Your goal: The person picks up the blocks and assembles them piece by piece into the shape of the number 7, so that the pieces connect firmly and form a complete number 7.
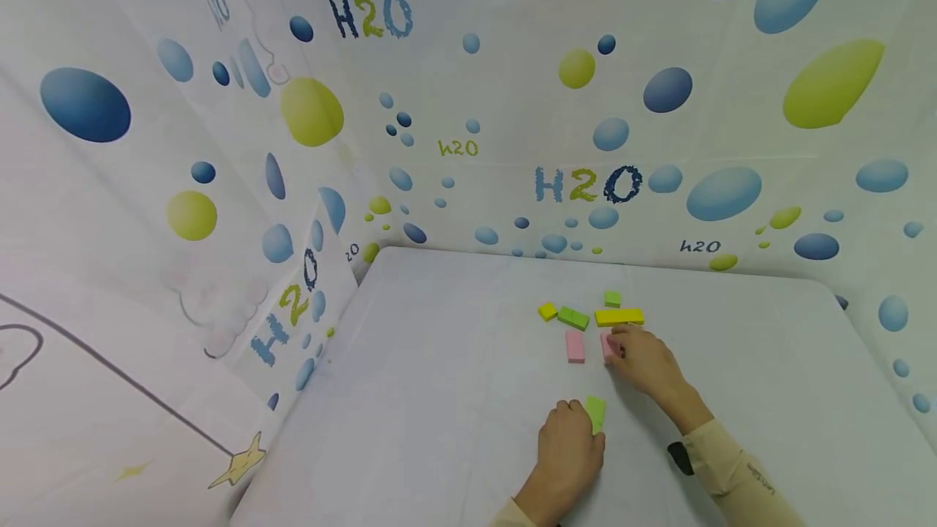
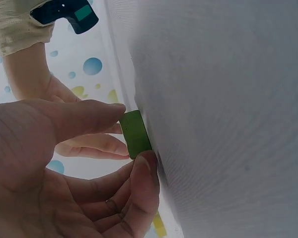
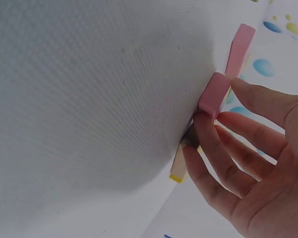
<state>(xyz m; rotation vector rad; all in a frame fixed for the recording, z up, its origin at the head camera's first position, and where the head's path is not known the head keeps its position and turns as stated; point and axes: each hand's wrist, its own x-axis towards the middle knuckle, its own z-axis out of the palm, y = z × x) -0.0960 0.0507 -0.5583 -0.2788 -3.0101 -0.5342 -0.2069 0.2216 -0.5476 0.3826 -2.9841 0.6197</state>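
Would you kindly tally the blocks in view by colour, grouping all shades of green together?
Yellow: 2 (small yellow block, long yellow rectangular block)
Pink: 2 (pink rectangular block at the right hand, other pink rectangular block)
Green: 3 (light green rectangular block in the left hand, small light green block, mid-green rectangular block)
Total: 7 blocks

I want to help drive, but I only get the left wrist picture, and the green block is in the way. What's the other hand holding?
Observer: The right hand pinches a pink block.
Operator: Ooh! Is that the only pink one?
Observer: No, a second pink block lies just left of it in the head view.
Operator: And which block is farthest away?
Observer: In the head view, a small green block, just beyond the long yellow block.
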